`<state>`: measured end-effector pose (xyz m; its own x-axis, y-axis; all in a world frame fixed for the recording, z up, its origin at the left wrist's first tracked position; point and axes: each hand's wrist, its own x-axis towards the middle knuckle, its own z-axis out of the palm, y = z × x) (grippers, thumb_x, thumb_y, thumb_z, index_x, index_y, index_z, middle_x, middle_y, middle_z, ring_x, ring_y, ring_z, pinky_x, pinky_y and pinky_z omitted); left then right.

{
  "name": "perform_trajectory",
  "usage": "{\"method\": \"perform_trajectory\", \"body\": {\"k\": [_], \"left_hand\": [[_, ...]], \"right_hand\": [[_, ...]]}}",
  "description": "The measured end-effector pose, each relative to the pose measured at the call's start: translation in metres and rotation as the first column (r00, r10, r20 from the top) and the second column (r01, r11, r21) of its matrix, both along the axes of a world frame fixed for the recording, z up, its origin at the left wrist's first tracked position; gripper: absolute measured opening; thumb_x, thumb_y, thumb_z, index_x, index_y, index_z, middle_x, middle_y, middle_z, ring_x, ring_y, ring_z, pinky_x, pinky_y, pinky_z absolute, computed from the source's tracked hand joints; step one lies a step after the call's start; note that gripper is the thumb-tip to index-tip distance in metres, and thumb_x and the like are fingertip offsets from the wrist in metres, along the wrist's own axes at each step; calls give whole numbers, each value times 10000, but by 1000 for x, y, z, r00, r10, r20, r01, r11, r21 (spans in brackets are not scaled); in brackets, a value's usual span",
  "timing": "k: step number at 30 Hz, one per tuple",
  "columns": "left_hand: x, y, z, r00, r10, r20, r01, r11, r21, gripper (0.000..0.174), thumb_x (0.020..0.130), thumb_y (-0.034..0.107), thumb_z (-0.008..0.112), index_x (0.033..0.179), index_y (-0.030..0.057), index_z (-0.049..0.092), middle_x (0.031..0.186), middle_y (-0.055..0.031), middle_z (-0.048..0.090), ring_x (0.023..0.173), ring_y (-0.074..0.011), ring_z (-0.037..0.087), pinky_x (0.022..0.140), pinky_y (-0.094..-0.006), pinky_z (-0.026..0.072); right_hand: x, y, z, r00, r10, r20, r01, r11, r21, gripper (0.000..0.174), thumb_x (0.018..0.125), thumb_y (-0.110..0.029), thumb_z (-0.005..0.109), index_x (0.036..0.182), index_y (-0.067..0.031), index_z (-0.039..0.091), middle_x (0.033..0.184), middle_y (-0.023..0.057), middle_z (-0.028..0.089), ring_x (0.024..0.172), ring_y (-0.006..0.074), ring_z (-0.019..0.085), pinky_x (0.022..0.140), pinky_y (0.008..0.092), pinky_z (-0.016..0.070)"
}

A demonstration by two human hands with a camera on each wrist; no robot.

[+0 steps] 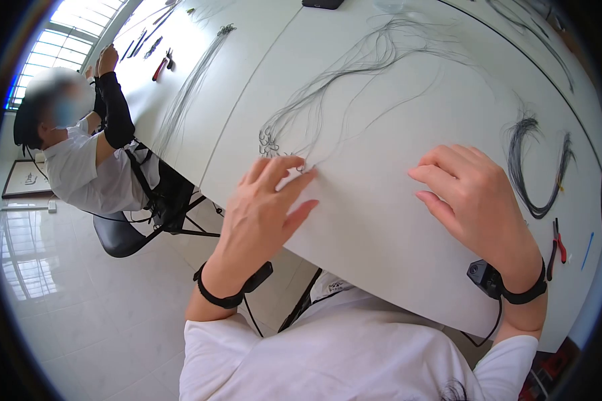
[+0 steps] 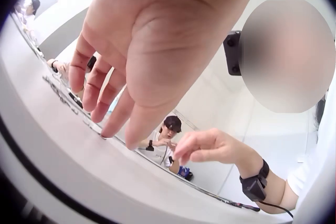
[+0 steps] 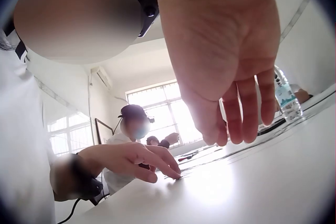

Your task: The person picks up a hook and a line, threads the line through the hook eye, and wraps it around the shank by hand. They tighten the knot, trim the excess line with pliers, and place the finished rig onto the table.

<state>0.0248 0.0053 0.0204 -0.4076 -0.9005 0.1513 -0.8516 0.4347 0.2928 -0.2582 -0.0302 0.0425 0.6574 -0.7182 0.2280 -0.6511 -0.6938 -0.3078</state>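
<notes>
Over the front of the white table my left hand (image 1: 264, 197) spreads its fingers, thumb apart. Its index fingertip is right at a small metal hook (image 1: 302, 168), partly covered by the fingers. Just beyond the fingertips lies a cluster of fish hooks (image 1: 269, 143), tied to a long loose bundle of thin dark lines (image 1: 374, 65) that fans out toward the back. My right hand (image 1: 471, 197) hovers at the right with loosely bent fingers and nothing between them. In the right wrist view, the left hand (image 3: 142, 158) reaches down to the tabletop.
A curved bundle of dark lines (image 1: 532, 200) lies at the right, near red-handled pliers (image 1: 557, 247) and a blue stick (image 1: 587, 250). Another person (image 1: 90, 147) sits at the left by a second line bundle (image 1: 197, 77) and red-handled cutters (image 1: 162, 65). A water bottle (image 3: 286, 98) stands farther back.
</notes>
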Motion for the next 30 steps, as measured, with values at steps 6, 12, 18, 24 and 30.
{"method": "perform_trajectory", "body": {"k": [6,12,18,24,30], "left_hand": [[13,-3,9,988,145,56,-137,983,-123,303,812,85,749,1109,42,705,1113,-77,669,932,-266,628,784,-369,535],[-2,-8,2,999,-24,21,23,999,33,314,844,62,703,1154,23,673,1224,-91,654,1043,-301,630,880,-383,519],[-20,-16,17,996,25,89,-29,999,46,404,839,99,738,1224,33,636,1282,-112,618,1062,-310,618,865,-387,532],[-100,-26,46,864,-501,-45,502,852,148,375,822,126,762,1171,31,663,1208,-113,649,1056,-306,615,838,-379,542],[-182,-40,30,657,-707,-261,754,616,229,283,845,156,749,1093,36,687,1111,-97,677,922,-262,650,757,-353,543]], "right_hand": [[-20,15,5,997,-75,11,75,997,-22,203,737,-36,750,918,-59,662,847,67,597,774,240,604,704,352,494],[-49,35,13,987,-163,-13,163,982,95,231,736,-29,732,958,-29,672,889,112,646,825,311,620,738,395,486],[-139,45,6,886,-461,-55,464,881,89,159,792,-38,685,947,-16,661,843,126,636,749,293,619,671,363,484],[-180,55,-2,749,-645,-152,660,746,83,51,818,-57,616,849,-24,639,824,121,654,741,300,625,662,384,501],[-171,54,-26,838,-546,-20,545,833,94,36,814,-73,620,809,-38,614,807,84,638,758,282,632,664,382,510]]}}
